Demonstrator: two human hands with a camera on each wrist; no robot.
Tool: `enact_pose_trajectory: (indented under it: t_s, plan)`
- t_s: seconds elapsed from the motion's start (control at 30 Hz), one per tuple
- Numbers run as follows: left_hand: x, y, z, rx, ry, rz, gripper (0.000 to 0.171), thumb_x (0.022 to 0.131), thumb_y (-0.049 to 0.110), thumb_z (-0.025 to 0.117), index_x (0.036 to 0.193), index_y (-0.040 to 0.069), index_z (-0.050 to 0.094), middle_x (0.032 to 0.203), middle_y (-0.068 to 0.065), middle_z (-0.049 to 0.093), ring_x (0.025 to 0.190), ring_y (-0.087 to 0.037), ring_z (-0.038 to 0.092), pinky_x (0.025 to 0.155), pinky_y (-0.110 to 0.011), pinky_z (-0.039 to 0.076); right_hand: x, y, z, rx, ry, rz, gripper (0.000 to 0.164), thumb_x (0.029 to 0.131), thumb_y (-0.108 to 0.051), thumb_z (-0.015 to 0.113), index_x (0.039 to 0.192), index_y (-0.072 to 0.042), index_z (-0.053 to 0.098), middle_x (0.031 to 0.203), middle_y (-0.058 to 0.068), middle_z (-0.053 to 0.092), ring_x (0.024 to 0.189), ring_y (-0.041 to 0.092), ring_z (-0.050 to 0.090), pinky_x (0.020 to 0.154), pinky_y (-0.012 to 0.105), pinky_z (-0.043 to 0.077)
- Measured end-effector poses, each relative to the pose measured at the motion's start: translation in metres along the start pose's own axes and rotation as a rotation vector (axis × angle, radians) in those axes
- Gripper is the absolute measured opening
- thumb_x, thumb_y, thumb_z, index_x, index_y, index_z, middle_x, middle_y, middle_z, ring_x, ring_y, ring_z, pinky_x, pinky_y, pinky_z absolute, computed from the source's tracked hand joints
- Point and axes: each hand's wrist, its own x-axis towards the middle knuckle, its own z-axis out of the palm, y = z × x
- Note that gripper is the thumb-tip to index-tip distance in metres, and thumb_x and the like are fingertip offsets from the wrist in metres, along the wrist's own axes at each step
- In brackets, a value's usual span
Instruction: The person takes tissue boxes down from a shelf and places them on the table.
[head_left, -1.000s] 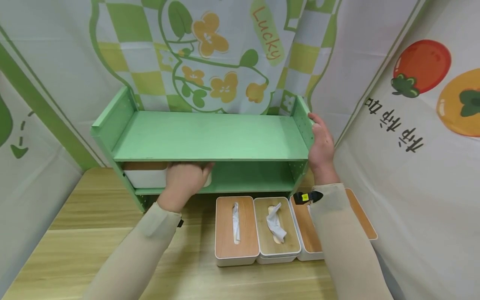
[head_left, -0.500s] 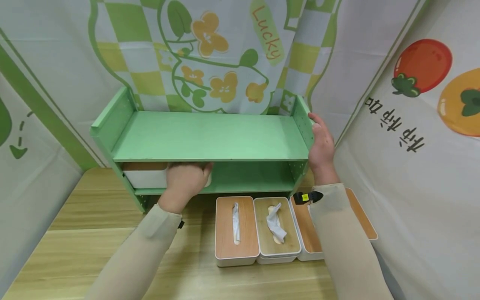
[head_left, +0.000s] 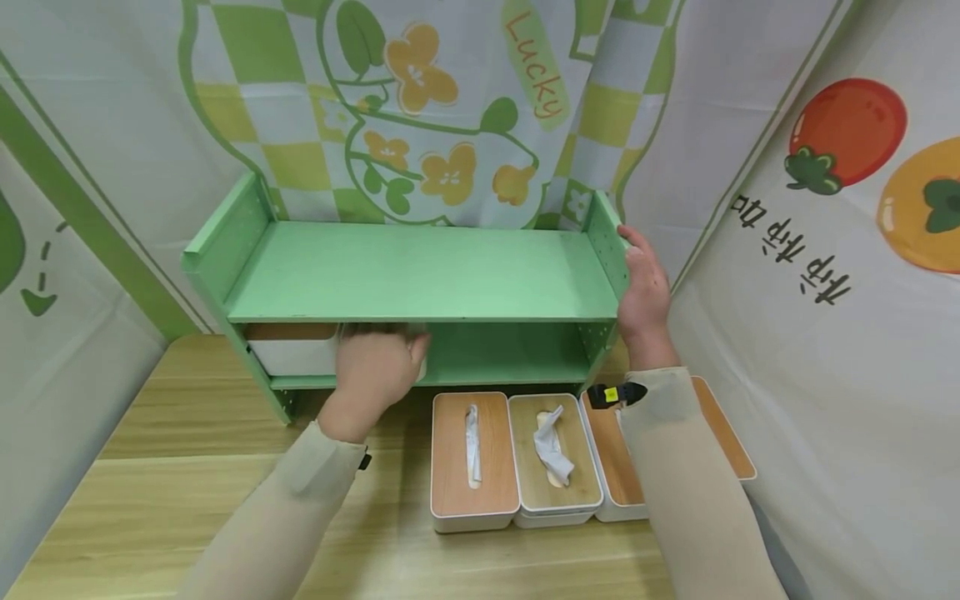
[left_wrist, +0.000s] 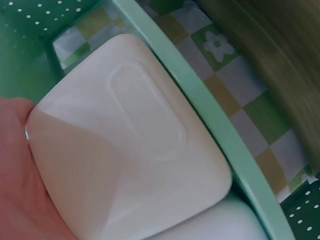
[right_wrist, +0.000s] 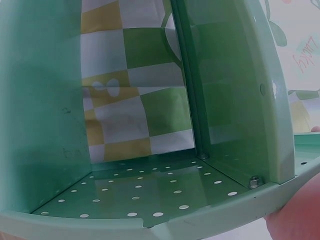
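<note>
My left hand [head_left: 375, 367] reaches into the lower level of the green shelf [head_left: 435, 271] and grips a white tissue box [left_wrist: 125, 145]. The box's rounded end, with a raised oval, faces out in the left wrist view. My thumb lies against the box's side; the other fingers are hidden beneath the top board. Left of it stands another white box [head_left: 291, 357] with a brown wood lid. My right hand [head_left: 647, 300] rests on the outside of the shelf's right side panel [right_wrist: 150, 195], fingers mostly straight, fingertips at its edge.
In front of the shelf, a brown-lidded tissue box [head_left: 450, 492] and a lighter-lidded tissue box [head_left: 536, 487] stand side by side on the wooden table [head_left: 180, 483]. More brown-lidded boxes [head_left: 611, 454] are partly hidden by my right forearm. A printed curtain [head_left: 465, 108] hangs behind.
My left hand and the tissue box it grips have shifted slightly to the right, away from the box at the left end. My right hand has stayed in place.
</note>
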Motion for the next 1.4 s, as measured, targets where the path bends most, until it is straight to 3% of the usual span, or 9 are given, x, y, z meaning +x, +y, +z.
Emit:
enact_pose_trajectory:
  t_s: [0.07,0.13,0.2,0.33,0.57,0.7,1.07,1.23,1.4]
  plan:
    - [-0.004,0.004,-0.004,0.006,-0.016,-0.002,0.07,0.105,0.055,0.028,0.068,0.008,0.064,0.057,-0.006,0.051,0.053,-0.027,0.051,0.052,-0.043,0.043,0.0,0.0,0.0,0.003,-0.001,-0.002,0.047,0.108,-0.044,0.03,0.147,-0.028,0.05,0.157,-0.007,0.033,0.139,0.013,0.028,0.112,0.045,0.021]
    - [-0.009,0.009,-0.01,-0.007,-0.058,-0.016,0.069,0.105,0.055,0.029,0.096,0.001,0.071,0.08,-0.016,0.064,0.076,-0.038,0.06,0.073,-0.05,0.047,0.0,-0.001,0.0,0.002,0.0,0.002,0.047,0.108,-0.044,0.03,0.147,-0.029,0.05,0.156,-0.008,0.033,0.138,0.013,0.029,0.111,0.046,0.022]
    - [-0.013,0.013,-0.016,-0.025,-0.099,-0.028,0.068,0.105,0.055,0.031,0.122,-0.001,0.065,0.106,-0.024,0.063,0.1,-0.045,0.057,0.089,-0.056,0.04,0.0,-0.001,0.0,0.001,0.0,0.008,0.047,0.107,-0.044,0.03,0.147,-0.029,0.05,0.156,-0.008,0.033,0.138,0.014,0.029,0.111,0.047,0.023]
    - [-0.015,0.016,-0.022,-0.053,-0.152,-0.02,0.07,0.103,0.058,0.034,0.137,0.001,0.056,0.125,-0.025,0.058,0.116,-0.046,0.049,0.098,-0.058,0.033,-0.001,-0.002,0.0,-0.004,0.002,0.023,0.047,0.107,-0.045,0.03,0.147,-0.031,0.05,0.156,-0.008,0.034,0.136,0.016,0.032,0.109,0.048,0.025]
    - [-0.012,0.013,-0.016,-0.034,-0.155,0.011,0.07,0.102,0.059,0.036,0.139,0.003,0.055,0.127,-0.024,0.059,0.118,-0.045,0.05,0.098,-0.058,0.034,-0.002,-0.003,0.0,0.015,-0.012,0.047,0.046,0.107,-0.046,0.028,0.147,-0.034,0.048,0.153,-0.005,0.037,0.128,0.024,0.04,0.101,0.048,0.035]
    - [-0.014,0.015,-0.014,-0.014,-0.14,0.021,0.069,0.103,0.058,0.035,0.14,0.002,0.054,0.128,-0.023,0.058,0.12,-0.043,0.05,0.101,-0.058,0.033,0.0,-0.003,0.0,0.001,-0.006,0.041,0.047,0.107,-0.045,0.028,0.148,-0.033,0.048,0.157,-0.007,0.032,0.137,0.018,0.032,0.109,0.047,0.026]
    - [-0.022,0.017,-0.015,-0.048,-0.138,0.032,0.073,0.103,0.059,0.033,0.148,0.003,0.045,0.142,-0.025,0.048,0.132,-0.042,0.039,0.111,-0.058,0.02,-0.001,-0.002,0.0,-0.006,-0.008,0.039,0.046,0.108,-0.044,0.029,0.148,-0.032,0.048,0.158,-0.01,0.03,0.14,0.015,0.025,0.113,0.049,0.018]
    - [-0.026,0.014,-0.014,-0.095,-0.042,0.044,0.069,0.103,0.059,0.035,0.145,0.005,0.049,0.136,-0.025,0.049,0.129,-0.042,0.04,0.11,-0.057,0.02,-0.001,-0.001,0.0,-0.005,-0.009,0.025,0.046,0.108,-0.043,0.029,0.148,-0.031,0.048,0.158,-0.009,0.03,0.142,0.013,0.024,0.114,0.048,0.016]
    - [-0.037,0.007,-0.011,-0.158,0.143,0.026,0.065,0.103,0.052,0.042,0.14,-0.001,0.049,0.13,-0.03,0.047,0.126,-0.048,0.039,0.107,-0.059,0.025,0.0,0.0,0.0,0.005,-0.01,0.014,0.046,0.108,-0.042,0.029,0.148,-0.029,0.048,0.159,-0.008,0.029,0.142,0.012,0.023,0.114,0.046,0.015]
